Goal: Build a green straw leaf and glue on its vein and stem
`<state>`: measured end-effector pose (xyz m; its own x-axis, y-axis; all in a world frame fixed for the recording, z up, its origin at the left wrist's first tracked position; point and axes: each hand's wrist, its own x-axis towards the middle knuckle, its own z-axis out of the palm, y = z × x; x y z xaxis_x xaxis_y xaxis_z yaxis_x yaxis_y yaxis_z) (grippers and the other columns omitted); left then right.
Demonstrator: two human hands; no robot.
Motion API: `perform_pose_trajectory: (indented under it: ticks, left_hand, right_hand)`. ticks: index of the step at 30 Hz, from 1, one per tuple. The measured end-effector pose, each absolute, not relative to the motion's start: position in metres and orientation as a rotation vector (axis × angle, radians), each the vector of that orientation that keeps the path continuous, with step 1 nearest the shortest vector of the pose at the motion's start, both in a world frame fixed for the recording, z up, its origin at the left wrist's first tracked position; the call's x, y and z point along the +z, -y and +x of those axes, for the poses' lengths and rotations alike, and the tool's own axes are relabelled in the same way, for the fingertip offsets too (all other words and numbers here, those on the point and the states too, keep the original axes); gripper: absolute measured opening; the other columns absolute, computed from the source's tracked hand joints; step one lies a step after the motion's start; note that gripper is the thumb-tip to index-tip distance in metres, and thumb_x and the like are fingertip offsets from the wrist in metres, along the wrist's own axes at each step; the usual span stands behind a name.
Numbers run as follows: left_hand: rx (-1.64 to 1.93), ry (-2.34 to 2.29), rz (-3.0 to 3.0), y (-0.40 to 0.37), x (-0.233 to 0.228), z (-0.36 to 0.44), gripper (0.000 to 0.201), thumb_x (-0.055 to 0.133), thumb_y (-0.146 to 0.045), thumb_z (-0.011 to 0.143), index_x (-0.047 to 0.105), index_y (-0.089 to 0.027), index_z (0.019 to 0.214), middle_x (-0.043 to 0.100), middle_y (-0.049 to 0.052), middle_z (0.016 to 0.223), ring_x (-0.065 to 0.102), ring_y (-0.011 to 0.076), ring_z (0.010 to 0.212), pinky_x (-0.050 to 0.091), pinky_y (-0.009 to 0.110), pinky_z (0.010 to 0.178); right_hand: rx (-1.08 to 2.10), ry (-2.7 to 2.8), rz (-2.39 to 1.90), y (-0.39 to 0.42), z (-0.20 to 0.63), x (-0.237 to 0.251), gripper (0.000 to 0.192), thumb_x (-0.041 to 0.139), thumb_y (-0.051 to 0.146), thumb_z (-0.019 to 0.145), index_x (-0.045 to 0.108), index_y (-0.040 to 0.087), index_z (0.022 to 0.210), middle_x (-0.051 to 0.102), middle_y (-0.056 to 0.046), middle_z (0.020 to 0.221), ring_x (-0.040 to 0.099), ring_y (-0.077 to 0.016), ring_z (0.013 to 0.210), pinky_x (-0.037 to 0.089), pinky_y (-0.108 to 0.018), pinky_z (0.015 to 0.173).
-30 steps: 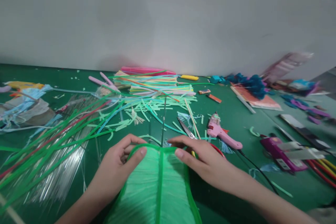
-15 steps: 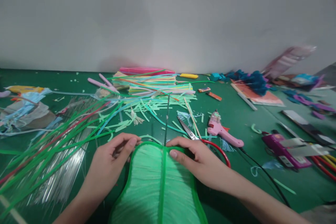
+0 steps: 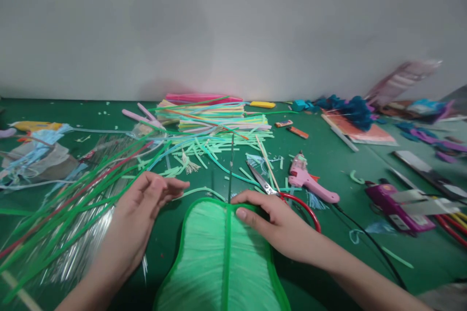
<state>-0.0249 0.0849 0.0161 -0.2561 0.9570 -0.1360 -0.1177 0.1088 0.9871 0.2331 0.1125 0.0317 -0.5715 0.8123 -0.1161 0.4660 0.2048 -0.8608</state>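
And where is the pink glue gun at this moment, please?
In the head view, the glue gun lies on the table right of centre, beyond the right hand and just to the right of the scissors.

One left hand (image 3: 133,218), one right hand (image 3: 280,221), one green leaf (image 3: 204,252) and one thin rod (image 3: 231,170) are seen. On the table (image 3: 328,165), one pink glue gun (image 3: 310,183) and one purple device (image 3: 394,206) are counted. Near the far edge, two lighter-like pieces (image 3: 298,132), one yellow piece (image 3: 262,105) and two lilac sticks (image 3: 136,115) are found. Pale pipe cleaners (image 3: 222,125) there, and clear strands (image 3: 73,252) towards the left edge, are heaped too thickly to be counted.
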Motion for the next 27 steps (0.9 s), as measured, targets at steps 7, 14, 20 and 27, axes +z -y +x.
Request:
perform_pose_trajectory:
  ticks: [7, 14, 20, 27]
  left_hand:
    - [1.586, -0.816, 0.306, -0.091, 0.034, -0.038, 0.043, 0.043, -0.029, 0.103, 0.042, -0.02, 0.061, 0.074, -0.003, 0.072, 0.076, 0.0155, 0.087, 0.064, 0.033, 0.087]
    - [1.489, -0.919, 0.536, -0.085, 0.044, -0.059, 0.043, 0.039, -0.027, 0.103, 0.031, -0.023, 0.06, 0.027, -0.011, 0.038, 0.009, 0.0061, 0.03, 0.021, 0.015, 0.028]
    - [0.974, -1.52, 1.202, -0.084, 0.027, -0.043, 0.031, 0.076, -0.05, 0.076, 0.066, -0.022, 0.084, 0.038, -0.009, 0.053, 0.034, 0.007, 0.047, 0.024, 0.019, 0.045]
    - [0.555, -1.499, 1.834, -0.075, 0.013, -0.02, 0.036, 0.045, -0.05, 0.098, 0.058, -0.023, 0.077, 0.056, -0.002, 0.073, 0.053, 0.0148, 0.067, 0.038, 0.027, 0.063]
  right_hand:
    - [1.32, 2.034, -1.192, -0.118, 0.239, 0.028, 0.024, 0.055, 0.043, 0.099, 0.067, 0.025, 0.111, 0.071, 0.0, 0.104, 0.064, -0.016, 0.092, 0.048, -0.026, 0.081]
    - [1.309, 1.975, -1.245, -0.121, 0.245, 0.029, 0.029, 0.055, 0.047, 0.097, 0.069, 0.024, 0.109, 0.071, -0.001, 0.1, 0.064, -0.0185, 0.089, 0.05, -0.028, 0.078]
    - [1.256, 1.954, -1.31, -0.123, 0.248, 0.033, 0.032, 0.055, 0.051, 0.096, 0.069, 0.025, 0.108, 0.071, -0.003, 0.1, 0.065, -0.0203, 0.089, 0.052, -0.032, 0.081]
    - [1.212, 1.989, -1.25, -0.122, 0.244, 0.036, 0.027, 0.055, 0.046, 0.097, 0.069, 0.027, 0.11, 0.071, -0.001, 0.105, 0.065, -0.0192, 0.094, 0.05, -0.031, 0.087]
